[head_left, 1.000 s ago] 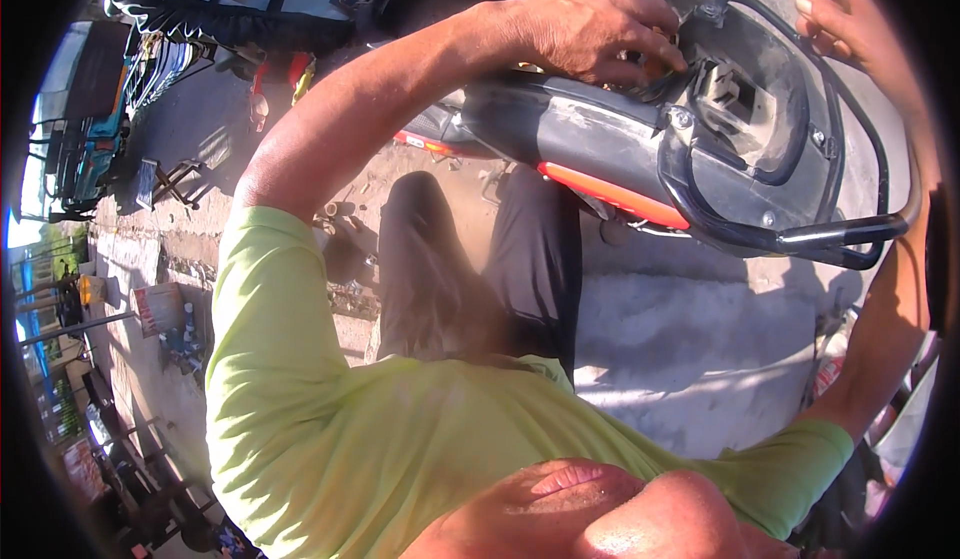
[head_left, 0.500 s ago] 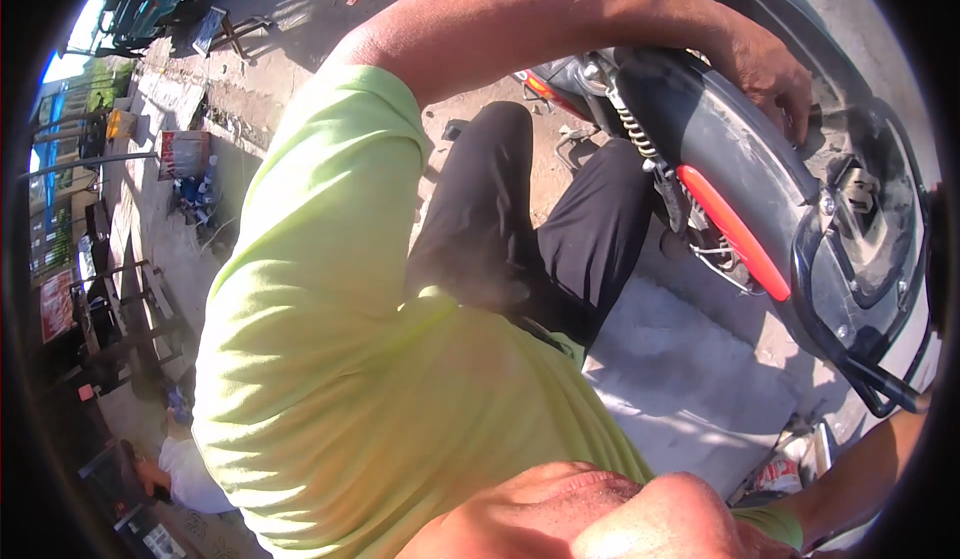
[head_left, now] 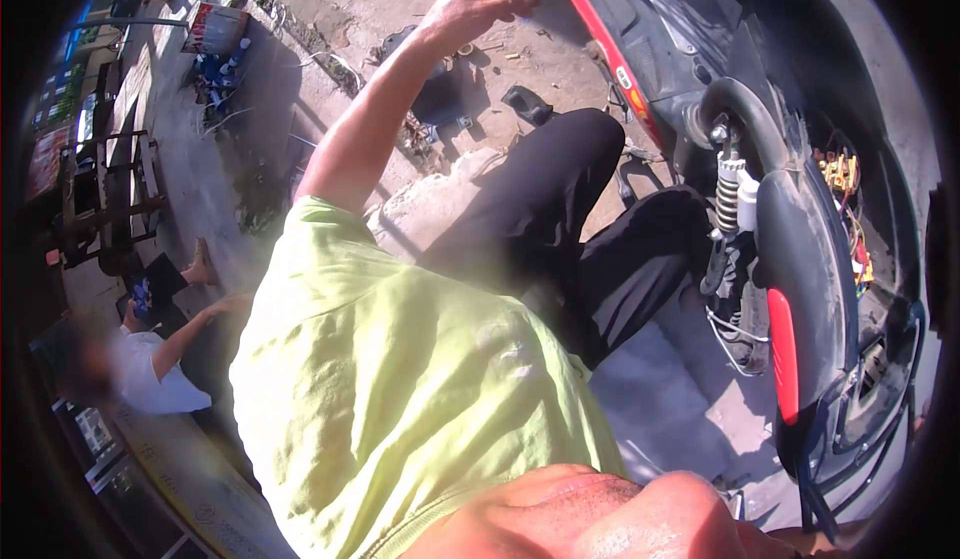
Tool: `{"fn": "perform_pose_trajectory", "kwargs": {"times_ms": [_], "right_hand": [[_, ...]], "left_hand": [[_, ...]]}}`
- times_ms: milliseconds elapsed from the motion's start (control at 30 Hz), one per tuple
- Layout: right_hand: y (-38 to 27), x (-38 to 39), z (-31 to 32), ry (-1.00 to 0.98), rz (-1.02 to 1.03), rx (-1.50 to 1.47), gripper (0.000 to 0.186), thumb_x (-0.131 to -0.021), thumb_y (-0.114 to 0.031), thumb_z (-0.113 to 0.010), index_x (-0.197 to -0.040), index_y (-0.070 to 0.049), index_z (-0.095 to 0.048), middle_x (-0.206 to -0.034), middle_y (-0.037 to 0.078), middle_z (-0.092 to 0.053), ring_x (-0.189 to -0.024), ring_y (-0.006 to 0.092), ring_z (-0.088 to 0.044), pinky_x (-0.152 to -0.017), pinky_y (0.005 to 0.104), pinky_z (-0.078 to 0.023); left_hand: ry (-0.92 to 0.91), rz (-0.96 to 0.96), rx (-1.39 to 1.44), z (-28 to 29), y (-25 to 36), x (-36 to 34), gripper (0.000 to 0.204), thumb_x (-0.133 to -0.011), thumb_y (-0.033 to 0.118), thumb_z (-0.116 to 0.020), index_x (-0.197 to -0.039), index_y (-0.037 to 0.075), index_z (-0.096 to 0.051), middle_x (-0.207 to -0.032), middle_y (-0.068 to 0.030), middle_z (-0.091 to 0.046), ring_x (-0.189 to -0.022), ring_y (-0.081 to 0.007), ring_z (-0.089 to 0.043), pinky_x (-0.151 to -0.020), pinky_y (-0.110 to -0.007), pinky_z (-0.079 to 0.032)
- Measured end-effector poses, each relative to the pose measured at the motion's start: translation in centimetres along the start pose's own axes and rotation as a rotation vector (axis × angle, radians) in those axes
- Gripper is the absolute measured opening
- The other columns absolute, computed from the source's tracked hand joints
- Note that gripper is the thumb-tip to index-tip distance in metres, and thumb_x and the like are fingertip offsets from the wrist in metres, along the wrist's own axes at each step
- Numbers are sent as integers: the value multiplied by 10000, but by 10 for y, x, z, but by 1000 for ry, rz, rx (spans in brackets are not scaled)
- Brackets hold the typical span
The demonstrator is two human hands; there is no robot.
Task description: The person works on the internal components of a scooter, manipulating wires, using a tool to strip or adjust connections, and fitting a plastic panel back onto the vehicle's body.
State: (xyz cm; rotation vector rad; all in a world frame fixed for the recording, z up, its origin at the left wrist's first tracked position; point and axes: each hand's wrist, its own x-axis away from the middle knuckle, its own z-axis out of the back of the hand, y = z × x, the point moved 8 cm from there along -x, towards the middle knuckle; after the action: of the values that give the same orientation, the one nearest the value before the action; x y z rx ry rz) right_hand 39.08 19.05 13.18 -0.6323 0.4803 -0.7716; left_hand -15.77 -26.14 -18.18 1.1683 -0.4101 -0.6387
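My left hand [head_left: 485, 4] is raised out in front, its fingers stretched and the thumb apart, with nothing visible in it. It is apart from a black scooter [head_left: 680, 34] with red trim that stands on the right. The scooter shows a coil-spring shock absorber [head_left: 727, 204] and a long red strip [head_left: 785, 359] on its side. Inside its open body lie wires with yellow connectors [head_left: 840, 172]. Only a dim part of my right forearm [head_left: 820, 541] shows at the lower right edge; the right hand is out of sight.
A black object [head_left: 527, 106] and small scraps lie on the ground beyond my knees. A red-and-white container [head_left: 215, 29] stands at the upper left. Dark metal frames [head_left: 110, 199] and another person in a white shirt [head_left: 160, 379] are at the left.
My left hand has come off the scooter's rear and moved left into the air. The view has shifted, showing the scooter's wiring and more of the other person. My right forearm shows less.
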Motion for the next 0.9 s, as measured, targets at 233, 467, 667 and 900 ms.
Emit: {"fn": "perform_pose_trajectory", "kwargs": {"times_ms": [233, 467, 667, 900], "right_hand": [[19, -39, 5, 20, -51, -105, 393, -1000, -224, -651, -1317, 8, -635, -1042, 74, -635, -873, 142, -604, -756, 263, -495], [29, -70, 20, 49, -93, -200, 407, -1015, -245, -638, -1334, 7, -624, -1007, 52, -622, -842, 125, -580, -728, 250, -472], [25, -93, 44, 75, -117, -259, 419, -1029, -264, -628, -1348, 7, -616, -976, 33, -611, -815, 110, -560, -704, 239, -453], [30, -108, 68, 72, -162, -314, 434, -1044, -285, -616, -1365, 7, -605, -941, 10, -599, -784, 92, -536, -677, 227, -430]], "left_hand": [[528, 1157, 427, 26, -362, 269, 192, -962, 256, -707, -1064, 95, -725, -873, -19, -697, -745, -151, -660, -616, -330, -510], [500, 1153, 294, 52, -448, 308, 200, -911, 260, -765, -1012, 91, -729, -800, -11, -649, -659, -144, -607, -574, -322, -497], [706, 1146, -57, 122, -480, 273, 721, -821, 326, -798, -1451, 66, -564, -1120, -169, -732, -814, -288, -715, -674, -389, -587], [682, 1016, -11, 153, -546, 252, 731, -782, 388, -867, -1340, -12, -617, -1089, -182, -736, -941, -283, -715, -801, -377, -575]]}}
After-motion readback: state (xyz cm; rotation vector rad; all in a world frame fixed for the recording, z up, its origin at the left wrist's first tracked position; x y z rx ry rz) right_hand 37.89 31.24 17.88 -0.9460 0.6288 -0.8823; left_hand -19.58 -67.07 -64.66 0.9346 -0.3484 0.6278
